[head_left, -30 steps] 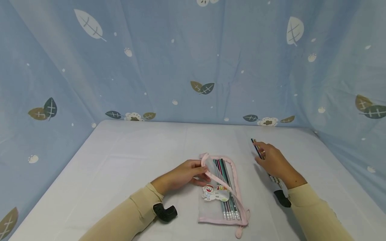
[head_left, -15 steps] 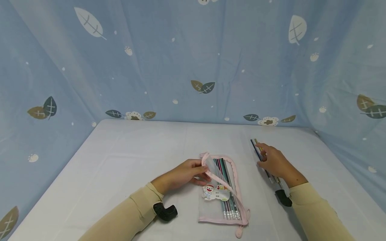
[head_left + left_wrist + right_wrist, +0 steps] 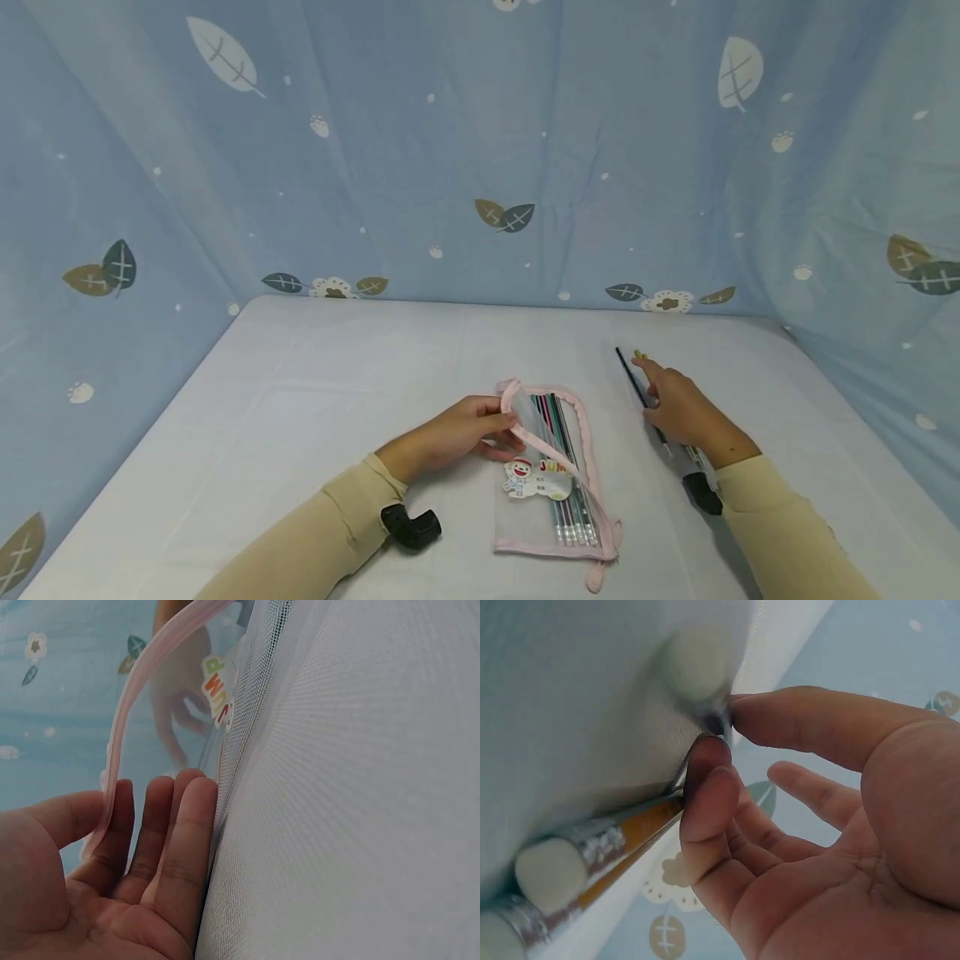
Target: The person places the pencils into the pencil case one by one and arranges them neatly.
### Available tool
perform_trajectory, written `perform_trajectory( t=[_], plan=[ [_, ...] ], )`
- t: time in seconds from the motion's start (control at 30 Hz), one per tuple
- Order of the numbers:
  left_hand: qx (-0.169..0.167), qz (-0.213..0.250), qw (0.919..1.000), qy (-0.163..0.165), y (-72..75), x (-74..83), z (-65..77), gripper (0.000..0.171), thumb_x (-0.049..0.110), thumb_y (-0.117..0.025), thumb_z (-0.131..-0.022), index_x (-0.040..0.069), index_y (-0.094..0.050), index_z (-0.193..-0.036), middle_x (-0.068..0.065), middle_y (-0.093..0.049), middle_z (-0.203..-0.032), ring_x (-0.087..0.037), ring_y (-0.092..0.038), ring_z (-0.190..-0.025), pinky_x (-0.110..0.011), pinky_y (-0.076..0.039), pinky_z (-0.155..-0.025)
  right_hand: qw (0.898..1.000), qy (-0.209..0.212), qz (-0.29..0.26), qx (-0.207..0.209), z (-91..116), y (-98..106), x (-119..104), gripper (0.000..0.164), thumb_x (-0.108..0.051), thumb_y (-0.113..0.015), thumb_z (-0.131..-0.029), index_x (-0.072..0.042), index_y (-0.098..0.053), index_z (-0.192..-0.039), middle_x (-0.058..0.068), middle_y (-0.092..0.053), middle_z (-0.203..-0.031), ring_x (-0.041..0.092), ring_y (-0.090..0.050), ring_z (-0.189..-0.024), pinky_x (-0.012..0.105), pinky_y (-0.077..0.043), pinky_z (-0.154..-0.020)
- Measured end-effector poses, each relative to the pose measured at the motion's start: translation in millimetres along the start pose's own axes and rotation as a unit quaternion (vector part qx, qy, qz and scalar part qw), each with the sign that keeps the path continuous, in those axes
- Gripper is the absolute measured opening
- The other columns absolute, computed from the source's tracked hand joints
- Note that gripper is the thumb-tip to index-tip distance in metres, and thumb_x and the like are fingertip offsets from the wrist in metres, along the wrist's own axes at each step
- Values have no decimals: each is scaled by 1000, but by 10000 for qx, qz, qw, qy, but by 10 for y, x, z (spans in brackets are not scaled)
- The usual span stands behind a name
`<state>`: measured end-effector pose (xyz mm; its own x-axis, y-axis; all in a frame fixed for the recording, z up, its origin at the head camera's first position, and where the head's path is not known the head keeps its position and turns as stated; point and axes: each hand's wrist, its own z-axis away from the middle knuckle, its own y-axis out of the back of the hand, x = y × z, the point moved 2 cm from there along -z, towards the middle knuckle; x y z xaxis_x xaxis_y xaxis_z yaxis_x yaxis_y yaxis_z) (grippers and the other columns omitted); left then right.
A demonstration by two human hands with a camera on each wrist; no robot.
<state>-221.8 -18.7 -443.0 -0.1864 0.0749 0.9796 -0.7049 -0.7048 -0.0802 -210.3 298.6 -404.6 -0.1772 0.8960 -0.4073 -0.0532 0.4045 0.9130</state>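
Observation:
My left hand [image 3: 468, 429] pinches the pink edging [image 3: 120, 735] of a see-through mesh pencil case [image 3: 517, 525] and holds its opening up. Inside the case lie several pencils [image 3: 562, 433], their eraser ends towards me; a cartoon label sits on the front. To the right, my right hand [image 3: 675, 408] is low over the table with thumb and fingertips at a dark pencil [image 3: 632, 379]. The right wrist view shows this pencil's white eraser [image 3: 697, 664] beyond the pinching thumb and fingers. Yellow pencils [image 3: 649, 821] lie just beside the fingers, partly hidden under the hand in the head view.
A white cloth covers the table [image 3: 360, 358]. Blue patterned curtain [image 3: 420, 150] encloses it at the back and sides. Black wrist mounts [image 3: 411, 529] stick out from both sleeves. A pink zip pull [image 3: 596, 575] hangs from the case's near right corner.
The dark pencil has shifted left, apart from the yellow pencils it lay with, as my right thumb and fingers work on it. My left hand and the case stay put.

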Motion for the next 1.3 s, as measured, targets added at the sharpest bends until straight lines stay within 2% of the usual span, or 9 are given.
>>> perform_trajectory(
  t=[0.23,0.33,0.47,0.57,0.73,0.93,1.13,1.3],
  plan=[
    [-46,-4,10000,14,18,-18,-2,30,17,-49,-106,-8,-56,-122,-18,-70,-106,-18,-70,-98,-33,-63,-87,9999,-122,-109,-7,5,17,-39,84,12,-67,-73,10,-31,-149,32,-62,-107,34,-62,-89,34,-54,-64],
    [-36,-19,10000,22,8,-7,-8,30,16,-49,-106,-7,-57,-122,-16,-70,-104,-18,-69,-97,-32,-63,-86,9997,-168,-178,5,20,45,-61,83,11,-67,-75,8,-31,-150,31,-63,-106,28,-61,-79,31,-52,-59],
    [-35,-2,10000,4,-2,-7,-14,29,16,-49,-106,-8,-57,-120,-18,-70,-104,-19,-70,-97,-34,-63,-87,9991,-163,-397,-3,44,62,-92,81,7,-67,-81,4,-28,-152,23,-65,-100,22,-61,-76,28,-50,-56],
    [-41,23,10000,8,6,-15,-18,28,15,-49,-106,-8,-57,-119,-19,-70,-103,-19,-70,-97,-34,-63,-87,9982,-103,-599,24,46,70,-134,80,4,-68,-84,1,-27,-154,19,-65,-98,22,-63,-83,28,-52,-59],
    [6,40,10000,32,17,-12,-14,27,14,-49,-105,-7,-57,-120,-16,-71,-102,-19,-70,-97,-34,-63,-86,9963,-88,-857,73,27,111,-224,82,3,-65,-86,-4,-24,-156,16,-62,-100,21,-61,-84,29,-54,-65],
    [-19,21,10000,41,24,-17,-2,28,16,-50,-105,-8,-56,-120,-20,-70,-106,-20,-70,-98,-34,-63,-86,9931,-28,-1171,111,21,123,-282,89,3,-64,-87,-11,-15,-159,16,-59,-102,22,-62,-89,30,-55,-70],
    [-14,15,10000,33,21,-9,-4,29,15,-50,-105,-9,-56,-122,-22,-70,-106,-20,-70,-98,-35,-63,-87,9839,199,-1773,93,33,121,-323,99,6,-64,-88,-19,-1,-161,16,-64,-97,21,-61,-86,26,-56,-70],
    [33,50,10000,47,20,-11,-7,29,14,-50,-105,-9,-56,-122,-18,-71,-103,-20,-71,-97,-36,-63,-87,9703,306,-2400,-3,38,120,-377,104,4,-63,-90,-24,8,-160,22,-64,-99,18,-65,-87,24,-57,-73]
  ],
)
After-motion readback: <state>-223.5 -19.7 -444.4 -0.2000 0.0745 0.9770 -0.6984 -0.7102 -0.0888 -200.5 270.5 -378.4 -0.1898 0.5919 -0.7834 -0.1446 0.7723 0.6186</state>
